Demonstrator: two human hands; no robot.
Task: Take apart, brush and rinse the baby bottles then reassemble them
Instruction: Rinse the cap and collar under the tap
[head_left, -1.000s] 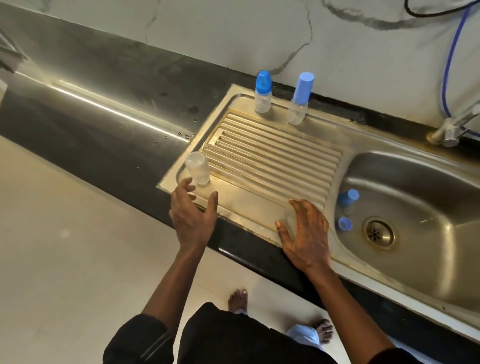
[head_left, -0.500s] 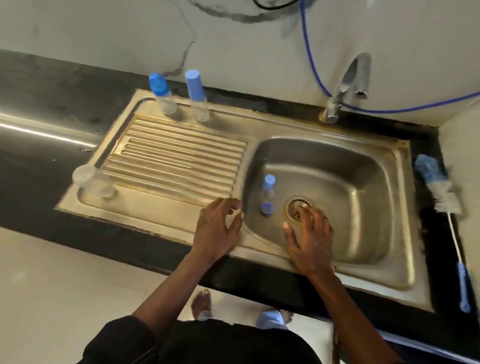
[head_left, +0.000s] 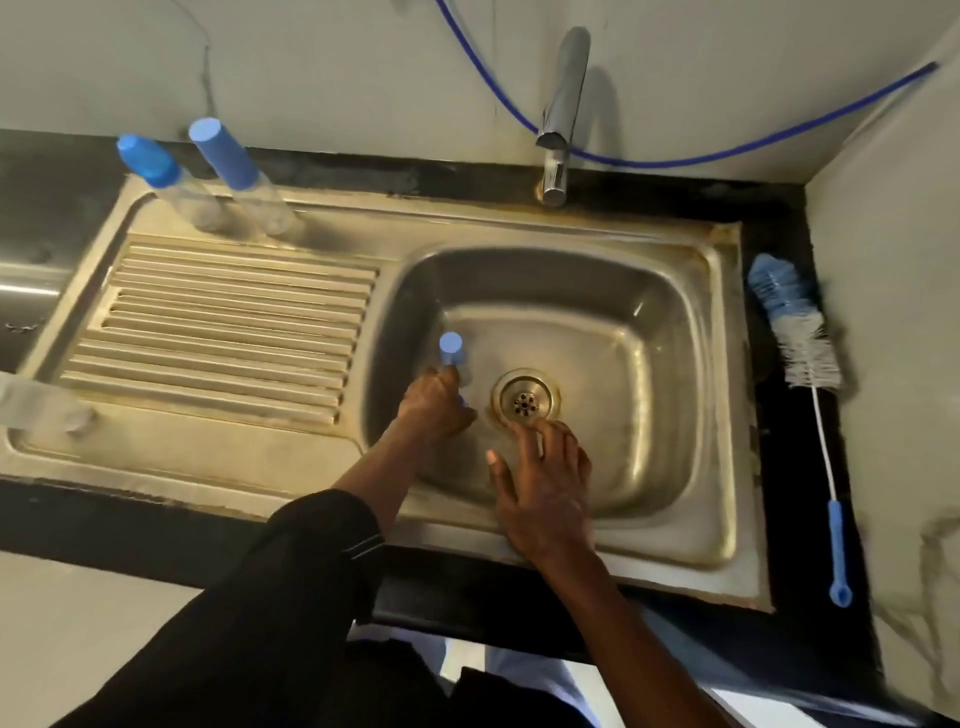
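Note:
In the steel sink basin (head_left: 649, 322) a small bottle part with a blue cap (head_left: 451, 349) stands left of the drain (head_left: 525, 400). My left hand (head_left: 434, 402) reaches down just in front of it, fingers curled over a blue ring (head_left: 462, 399) of which only a sliver shows. My right hand (head_left: 543, 483) hovers over the basin's near side with fingers spread, fingertips near the drain, holding nothing. Two capped baby bottles (head_left: 171, 184) (head_left: 241, 176) stand at the back of the drainboard (head_left: 223, 322). A clear bottle body (head_left: 36, 408) sits at its left front corner.
A bottle brush (head_left: 797, 332) with a blue handle lies on the black counter right of the sink. The tap (head_left: 563, 104) rises behind the basin, with a blue hose (head_left: 727, 153) along the wall. A wall closes off the right side.
My view swung right from the drainboard to the basin. My left hand left the clear bottle body, crossed the sink rim and came down on the blue ring. My right hand moved over the basin.

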